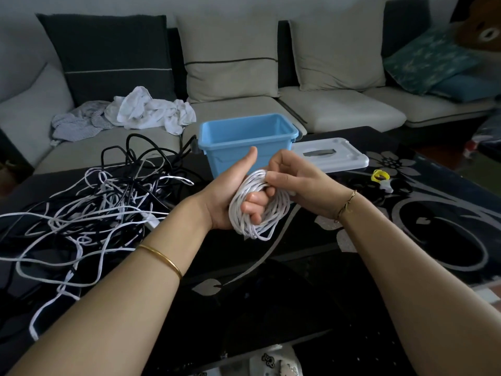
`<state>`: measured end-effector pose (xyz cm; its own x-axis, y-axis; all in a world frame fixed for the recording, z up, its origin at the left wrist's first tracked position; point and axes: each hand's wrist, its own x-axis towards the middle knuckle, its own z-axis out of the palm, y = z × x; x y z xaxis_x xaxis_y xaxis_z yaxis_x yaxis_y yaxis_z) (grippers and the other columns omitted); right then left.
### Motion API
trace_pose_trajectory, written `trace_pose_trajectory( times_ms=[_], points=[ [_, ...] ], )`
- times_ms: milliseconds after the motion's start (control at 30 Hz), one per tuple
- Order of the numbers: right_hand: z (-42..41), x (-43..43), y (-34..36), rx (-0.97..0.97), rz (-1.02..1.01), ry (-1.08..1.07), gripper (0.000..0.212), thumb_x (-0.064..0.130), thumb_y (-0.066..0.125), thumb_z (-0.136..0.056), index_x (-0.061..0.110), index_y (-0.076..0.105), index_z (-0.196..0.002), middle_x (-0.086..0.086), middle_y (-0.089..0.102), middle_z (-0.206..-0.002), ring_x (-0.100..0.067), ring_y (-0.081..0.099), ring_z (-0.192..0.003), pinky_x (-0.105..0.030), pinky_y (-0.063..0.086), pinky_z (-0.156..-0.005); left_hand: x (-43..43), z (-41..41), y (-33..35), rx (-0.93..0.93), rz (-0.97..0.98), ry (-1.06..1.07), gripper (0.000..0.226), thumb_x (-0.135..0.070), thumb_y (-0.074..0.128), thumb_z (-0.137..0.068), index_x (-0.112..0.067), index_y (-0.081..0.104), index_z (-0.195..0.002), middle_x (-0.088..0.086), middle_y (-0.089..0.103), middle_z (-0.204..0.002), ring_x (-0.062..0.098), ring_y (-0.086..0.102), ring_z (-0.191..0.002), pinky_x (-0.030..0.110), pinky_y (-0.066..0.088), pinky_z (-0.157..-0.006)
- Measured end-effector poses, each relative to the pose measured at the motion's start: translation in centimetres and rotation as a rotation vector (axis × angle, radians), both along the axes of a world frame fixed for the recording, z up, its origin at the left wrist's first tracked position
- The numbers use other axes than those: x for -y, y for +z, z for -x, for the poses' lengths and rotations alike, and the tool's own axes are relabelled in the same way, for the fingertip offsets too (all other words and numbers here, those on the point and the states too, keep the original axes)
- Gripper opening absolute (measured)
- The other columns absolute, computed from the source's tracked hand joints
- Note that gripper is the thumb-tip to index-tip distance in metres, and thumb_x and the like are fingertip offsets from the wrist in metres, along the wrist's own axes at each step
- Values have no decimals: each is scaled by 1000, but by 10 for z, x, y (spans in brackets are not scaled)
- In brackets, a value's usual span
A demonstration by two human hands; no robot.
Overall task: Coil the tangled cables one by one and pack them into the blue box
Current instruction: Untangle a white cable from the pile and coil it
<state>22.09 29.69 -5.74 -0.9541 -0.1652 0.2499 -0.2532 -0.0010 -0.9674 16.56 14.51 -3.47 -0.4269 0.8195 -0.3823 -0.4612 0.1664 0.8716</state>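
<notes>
Left hand [227,194] grips coiled white round cable [282,206], right hand [298,180] pinches its loops; keep tension, tuck the end.

Can't see blue box [230,156] btm behind left hand [227,194] & right hand [296,181], nor white coil's [253,230] far side; can't ID tiny yellow item [380,175].

Grey sofa [339,109] with cushions behind glossy black floral table [433,226].
</notes>
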Motion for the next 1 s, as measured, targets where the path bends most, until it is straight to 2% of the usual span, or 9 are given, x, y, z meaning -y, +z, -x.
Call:
trace_pose_trajectory(
  times_ms=[167,233,333,500,600,700,767,900,1000],
  points=[
    [1,-8,-4,90,126,-90,22,22,60,-79,12,52,-97,-5,57,-75,-14,56,-67,-28,46,-65,-14,-2,3,85,-17,7,70,-71,29,-87,-7,48,-65,-7,35,-33,3,33,-23,12,37,-37],
    [2,-12,-8,92,114,-135,27,22,61,-79,7,56,-101,-12,56,-81,-19,56,-75,-30,48,-71,-21,-2,2,92,-10,45,65,-66,36,-88,-6,48,-66,-7,36,-34,2,34,-24,12,35,-38],
    [0,-21,-12,77,99,-200,31,16,62,-85,-5,57,-108,-12,58,-79,-15,58,-72,-28,50,-75,-31,-3,0,82,0,107,56,-59,43,-91,-7,48,-71,-6,38,-37,2,35,-25,13,38,-36],
    [-1,-33,-20,78,61,-332,30,17,64,-86,-7,63,-104,-16,66,-83,-24,62,-76,-41,51,-81,-46,-4,-9,13,-1,185,37,-49,55,-89,-16,55,-73,-3,44,-47,3,40,-31,18,45,-40],
    [-5,-42,-24,76,-26,-414,32,26,68,-82,-1,68,-99,-15,69,-84,-24,64,-76,-45,52,-81,-48,-4,-14,-28,-57,137,20,-32,65,-78,-12,60,-81,-2,45,-58,2,45,-38,22,51,-49],
    [-11,-47,-24,67,-55,-465,18,17,63,-89,1,69,-96,-14,69,-84,-23,63,-78,-43,52,-81,-50,-3,-18,-62,-61,29,16,-11,64,-73,-9,60,-88,0,49,-64,4,51,-44,27,57,-59],
    [-16,-51,-25,85,-77,-468,16,15,60,-91,3,68,-96,-13,68,-86,-21,63,-79,-40,52,-81,-55,-3,-22,-109,-26,1,11,-5,60,-79,-6,61,-90,3,57,-68,6,56,-49,31,59,-65],
    [-28,-67,-33,207,-159,-304,22,27,57,-93,11,68,-104,-27,65,-105,-28,59,-91,-47,47,-88,-64,-3,-33,-165,35,2,7,-4,53,-92,-5,59,-95,5,62,-67,8,61,-53,31,60,-60],
    [-31,-72,-39,247,-143,-276,24,24,55,-94,9,64,-110,-24,61,-101,-29,53,-89,-49,43,-86,-70,-1,-38,-222,70,27,13,-3,54,-93,-4,58,-105,6,63,-71,9,62,-54,28,59,-59]
  ],
)
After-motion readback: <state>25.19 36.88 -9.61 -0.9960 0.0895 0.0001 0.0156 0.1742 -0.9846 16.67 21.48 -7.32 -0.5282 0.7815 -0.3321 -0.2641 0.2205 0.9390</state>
